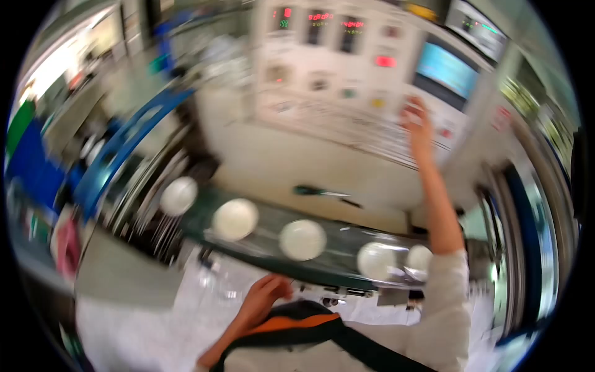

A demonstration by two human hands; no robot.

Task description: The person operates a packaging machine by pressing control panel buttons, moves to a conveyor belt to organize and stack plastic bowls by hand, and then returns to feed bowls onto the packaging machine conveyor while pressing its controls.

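My right hand (pixel 415 115) is raised to the lower right of a pale control panel (pixel 347 118), below its blue screen (pixel 446 68). Its fingers are smeared by motion, so whether they touch a button cannot be made out. My left hand (pixel 271 290) hovers low, just on my side of a dark green conveyor belt (pixel 266 245). Loosely bent fingers show there, with nothing visible in them. Several round white pieces sit in a row along the belt; one white disc (pixel 302 240) lies nearest my left hand, apart from it.
A green-handled tool (pixel 319 191), perhaps a screwdriver, lies behind the belt. Clear film (pixel 403 263) covers the belt's right end. A blue frame (pixel 124 149) rises at the left, and metal rails (pixel 524 248) stand at the right. Red digital displays (pixel 321 20) glow on the panel.
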